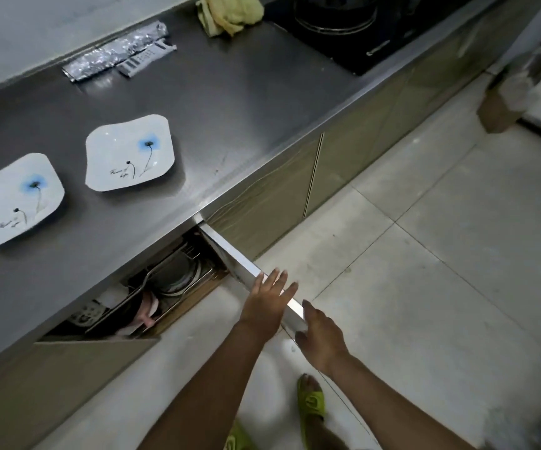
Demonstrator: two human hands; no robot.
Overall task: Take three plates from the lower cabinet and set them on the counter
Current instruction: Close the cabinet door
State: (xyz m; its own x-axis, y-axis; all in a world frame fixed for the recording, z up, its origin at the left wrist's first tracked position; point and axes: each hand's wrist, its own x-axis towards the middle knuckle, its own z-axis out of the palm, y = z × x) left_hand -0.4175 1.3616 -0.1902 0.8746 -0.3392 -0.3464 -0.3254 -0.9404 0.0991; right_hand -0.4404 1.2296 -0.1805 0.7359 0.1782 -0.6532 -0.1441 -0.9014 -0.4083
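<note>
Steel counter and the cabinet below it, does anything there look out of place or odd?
Mostly tidy. Two white square plates, and, sit flat and apart on the grey steel counter. The odd bits: a crumpled foil strip lies loose near the wall, and a yellow-green cloth is bunched beside the black stove.

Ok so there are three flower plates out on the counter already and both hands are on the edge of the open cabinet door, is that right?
Not quite: the head view shows only two flower plates on the counter, one near the left edge and one beside it. The rest holds: the left hand and right hand are both at the edge of the open cabinet door.
</note>
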